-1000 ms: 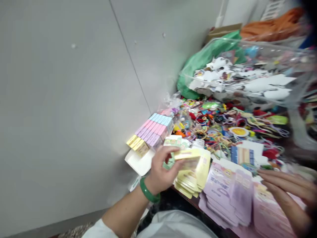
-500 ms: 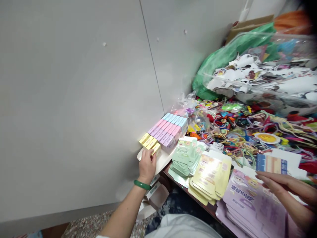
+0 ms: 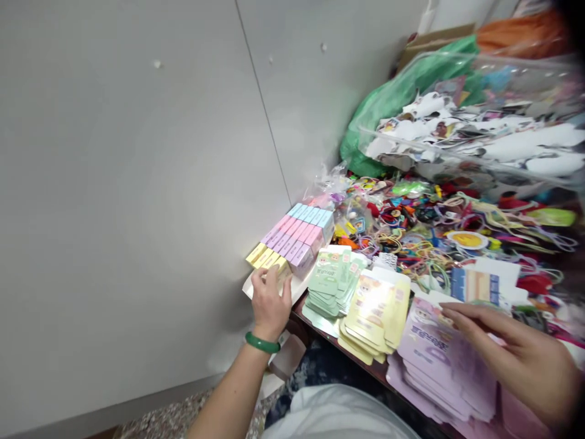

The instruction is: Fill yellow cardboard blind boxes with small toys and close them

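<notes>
My left hand [image 3: 270,299], a green bangle at its wrist, is at the near end of a block of small boxes. Its fingers are apart, the tips against the small yellow boxes [image 3: 262,256]. Purple boxes [image 3: 297,251], pink boxes [image 3: 301,228] and light blue boxes [image 3: 315,214] stand in rows behind them. My right hand [image 3: 516,347] is over a stack of flat purple cartons [image 3: 439,360]. Thumb and finger come together at the top carton's white flap. Stacks of flat yellow cartons [image 3: 375,311] and flat green cartons [image 3: 331,280] lie between my hands.
A grey wall [image 3: 137,183] rises close on the left. Hair ties and small trinkets [image 3: 420,225] cover the table behind the stacks. A clear plastic bin [image 3: 461,158] of paper cutouts and a green bag [image 3: 365,131] stand at the back right.
My left fingers have spread off the front yellow box, which now sits in line with the others. My right hand has moved left over the purple stack, and the view has shifted.
</notes>
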Motion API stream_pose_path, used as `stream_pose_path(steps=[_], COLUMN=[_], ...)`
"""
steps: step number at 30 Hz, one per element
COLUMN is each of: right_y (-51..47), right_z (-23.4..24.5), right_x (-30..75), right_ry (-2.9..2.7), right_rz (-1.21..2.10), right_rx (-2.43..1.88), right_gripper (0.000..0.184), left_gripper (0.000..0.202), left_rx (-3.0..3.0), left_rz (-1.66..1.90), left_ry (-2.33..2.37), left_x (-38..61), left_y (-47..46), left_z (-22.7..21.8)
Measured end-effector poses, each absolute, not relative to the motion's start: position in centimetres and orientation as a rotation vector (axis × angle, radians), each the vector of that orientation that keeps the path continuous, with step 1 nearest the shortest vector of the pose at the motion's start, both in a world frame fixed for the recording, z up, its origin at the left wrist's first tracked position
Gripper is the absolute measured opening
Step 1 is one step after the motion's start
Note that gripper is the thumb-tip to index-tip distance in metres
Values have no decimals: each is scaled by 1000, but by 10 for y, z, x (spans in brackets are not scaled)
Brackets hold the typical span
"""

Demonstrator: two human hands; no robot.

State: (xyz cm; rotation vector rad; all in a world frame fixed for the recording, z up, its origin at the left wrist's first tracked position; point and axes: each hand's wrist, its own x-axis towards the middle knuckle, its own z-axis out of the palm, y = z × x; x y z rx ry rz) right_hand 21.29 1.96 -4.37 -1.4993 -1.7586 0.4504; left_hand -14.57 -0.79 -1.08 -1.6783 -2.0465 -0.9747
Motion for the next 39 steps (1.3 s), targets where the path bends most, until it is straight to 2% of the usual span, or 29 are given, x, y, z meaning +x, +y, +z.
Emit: stream_pose_path(steps=[4, 8, 14, 22, 25, 32, 36, 39], right_y=[22, 30, 33, 30, 30, 30, 20, 12], right_z=[-35, -30, -25, -19, -19, -12, -2, 5], right_x=[201, 173, 144, 143, 142, 146, 167, 180], right_ry=[-1724, -1537, -956, -826, -897, -967, -974, -1013], right_rz=[646, 781, 1386, 1502, 1545, 1557, 1560, 1556], right_rx=[-1613, -1730, -1653, -1547, -1515, -1492, -1355, -1245], right_gripper=[32, 27, 12, 9, 14, 26, 28, 32], left_gripper=[20, 28, 35, 47, 47, 55, 52, 63], left_rx=[-2146, -2513, -2628, -2667, -2702, -2902, -2751, -3213], left_rz=[-992, -677, -345, -328, -386, -704, -1297, -1771], left_ry=[-1885, -1922, -2107, -2205, -2211, -2144, -2412, -2702], left_x=[-96, -47, -17, -14, -15, -27, -34, -33], left_y=[-3, 10, 23, 26, 26, 28, 33, 35], left_z=[2, -1, 3, 7, 6, 13, 18, 17])
